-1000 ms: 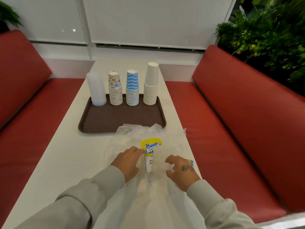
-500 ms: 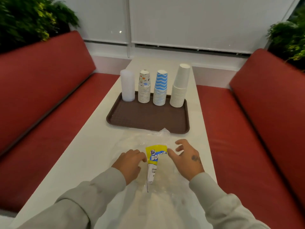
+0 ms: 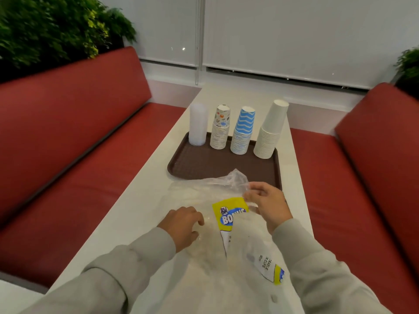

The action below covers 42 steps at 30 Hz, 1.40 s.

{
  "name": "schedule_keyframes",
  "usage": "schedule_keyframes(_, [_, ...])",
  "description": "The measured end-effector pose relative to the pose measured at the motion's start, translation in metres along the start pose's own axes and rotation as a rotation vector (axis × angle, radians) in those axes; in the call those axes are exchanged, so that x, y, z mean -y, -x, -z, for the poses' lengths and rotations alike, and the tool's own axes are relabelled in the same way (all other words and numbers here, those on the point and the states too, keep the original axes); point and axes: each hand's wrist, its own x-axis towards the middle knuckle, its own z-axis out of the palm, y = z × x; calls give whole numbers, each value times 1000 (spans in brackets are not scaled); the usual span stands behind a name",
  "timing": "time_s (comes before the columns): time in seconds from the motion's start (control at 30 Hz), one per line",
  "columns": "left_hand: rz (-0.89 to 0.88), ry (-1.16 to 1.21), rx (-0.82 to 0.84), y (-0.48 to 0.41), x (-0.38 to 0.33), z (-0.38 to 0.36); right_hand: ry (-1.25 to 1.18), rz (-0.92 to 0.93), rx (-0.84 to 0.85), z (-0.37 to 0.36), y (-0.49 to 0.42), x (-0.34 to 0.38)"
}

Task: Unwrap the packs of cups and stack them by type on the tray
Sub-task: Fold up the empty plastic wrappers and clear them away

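- Left sleeve (image 3: 127,268): long, light grey, soft matte cloth in one even colour. Broad, shallow folds run along the forearm.
- Right sleeve (image 3: 313,264): same light grey cloth, also long. Creases gather toward the elbow, and the fit looks loose.
- Left cuff (image 3: 167,241): ends at the wrist in a plain edge of the same grey, sitting close to the arm.
- Right cuff (image 3: 281,230): matches the left one, a plain grey edge at the wrist.
- Left hand (image 3: 181,225): bare from the cuff outward.
- Right hand (image 3: 266,203): bare. A small dark mark (image 3: 285,201) sits on its back near the wrist, too small and blurred to make out.
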Motion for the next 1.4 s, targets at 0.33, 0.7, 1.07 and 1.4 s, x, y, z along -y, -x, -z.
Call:
schedule_keyframes(0.33, [-38,333,-641,-10,-3,74,-157,72,39,10,-3,33])
schedule_keyframes(0.7, [56,248,-771,-26,-11,116,-339,74,99,15,-1,45])
schedule_keyframes(1.07, [113,656,-561,-33,-27,122,-325,23,254,10,15,40])
schedule_keyframes(1.4, [-38,889,-288,-41,-32,146,-173,178,145,2,9,52])
